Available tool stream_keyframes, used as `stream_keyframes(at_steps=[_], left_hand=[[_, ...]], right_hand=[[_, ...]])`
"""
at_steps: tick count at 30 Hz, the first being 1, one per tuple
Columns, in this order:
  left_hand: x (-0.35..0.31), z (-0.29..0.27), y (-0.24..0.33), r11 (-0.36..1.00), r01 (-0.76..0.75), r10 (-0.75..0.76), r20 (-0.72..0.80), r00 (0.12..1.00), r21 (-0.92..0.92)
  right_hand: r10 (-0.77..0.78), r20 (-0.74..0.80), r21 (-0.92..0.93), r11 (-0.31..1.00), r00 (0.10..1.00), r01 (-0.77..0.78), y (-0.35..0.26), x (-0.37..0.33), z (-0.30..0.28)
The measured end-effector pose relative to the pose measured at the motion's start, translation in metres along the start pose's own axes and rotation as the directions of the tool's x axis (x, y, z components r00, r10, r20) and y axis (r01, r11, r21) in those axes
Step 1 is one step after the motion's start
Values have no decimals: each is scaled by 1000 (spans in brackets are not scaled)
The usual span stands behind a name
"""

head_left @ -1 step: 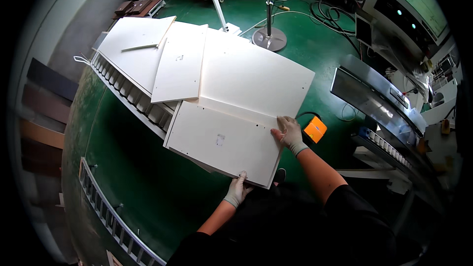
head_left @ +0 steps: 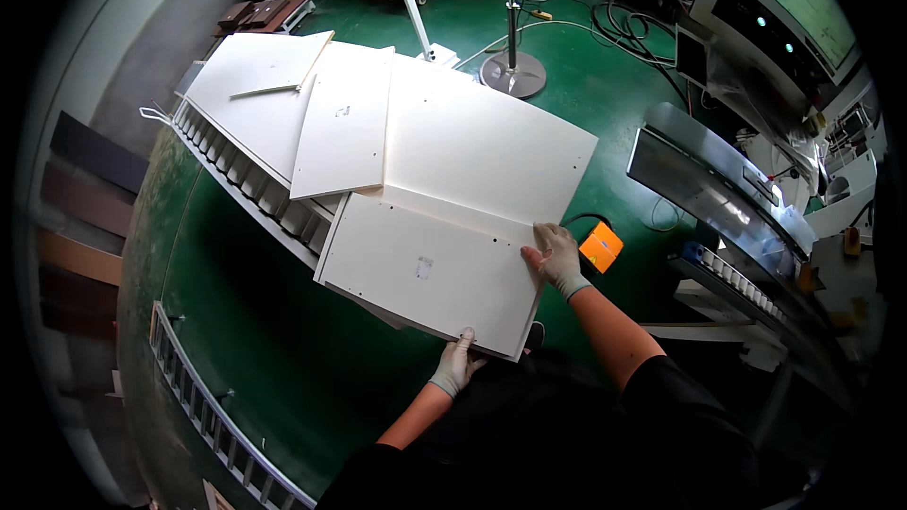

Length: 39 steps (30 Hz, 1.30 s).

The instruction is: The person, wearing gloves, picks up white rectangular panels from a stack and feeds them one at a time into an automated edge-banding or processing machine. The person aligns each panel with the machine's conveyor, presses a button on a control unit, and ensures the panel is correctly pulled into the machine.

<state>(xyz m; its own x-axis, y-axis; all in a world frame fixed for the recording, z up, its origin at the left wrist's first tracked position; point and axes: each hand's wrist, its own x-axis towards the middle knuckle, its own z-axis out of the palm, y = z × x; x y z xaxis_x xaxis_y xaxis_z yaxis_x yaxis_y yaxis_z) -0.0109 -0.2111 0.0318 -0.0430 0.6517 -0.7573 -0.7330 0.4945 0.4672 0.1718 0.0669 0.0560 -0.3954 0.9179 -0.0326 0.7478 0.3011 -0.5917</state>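
A white rectangular panel (head_left: 378, 246) with small holes and a small label (head_left: 424, 268) lies nearest me, on top of other white boards. My left hand (head_left: 455, 365), in a pale glove, grips its near edge, thumb on top and fingers hidden underneath. At the far right corner, my gloved right hand (head_left: 557, 257) holds the right edge, with the thumb on the upper face. Beyond it rests a larger white panel (head_left: 482, 132). A narrower white panel (head_left: 345, 123) overlaps the stack to the left, and a thin strip (head_left: 265, 91) lies farther back.
The boards rest on a roller conveyor (head_left: 231, 161). An orange foot-pedal-like box (head_left: 601, 246) sits on the green floor by my right hand. A pedestal fan (head_left: 512, 71) stands behind, a machine with a screen (head_left: 803, 0) at right, and a rail (head_left: 217, 425) at lower left.
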Motion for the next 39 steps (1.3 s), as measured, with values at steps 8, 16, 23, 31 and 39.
stream_keyframes(at_steps=[8, 16, 23, 31, 39], left_hand=[[28, 55, -46, 944, 253, -299, 222, 928, 214], [19, 109, -1, 757, 392, -545, 174, 820, 522], [54, 130, 140, 55, -569, 0, 570, 822, 820], [198, 75, 322, -528, 127, 530, 209, 822, 840], [262, 76, 391, -362, 371, 629, -69, 774, 855]], right_hand=[[576, 90, 918, 269, 812, -293, 64, -72, 3], [648, 231, 927, 81, 726, -367, 98, -113, -14], [766, 191, 931, 58, 614, -361, 121, -144, -31], [720, 333, 936, -172, 609, -308, 127, -136, -34], [624, 413, 907, -347, 663, -239, 107, -101, -27]])
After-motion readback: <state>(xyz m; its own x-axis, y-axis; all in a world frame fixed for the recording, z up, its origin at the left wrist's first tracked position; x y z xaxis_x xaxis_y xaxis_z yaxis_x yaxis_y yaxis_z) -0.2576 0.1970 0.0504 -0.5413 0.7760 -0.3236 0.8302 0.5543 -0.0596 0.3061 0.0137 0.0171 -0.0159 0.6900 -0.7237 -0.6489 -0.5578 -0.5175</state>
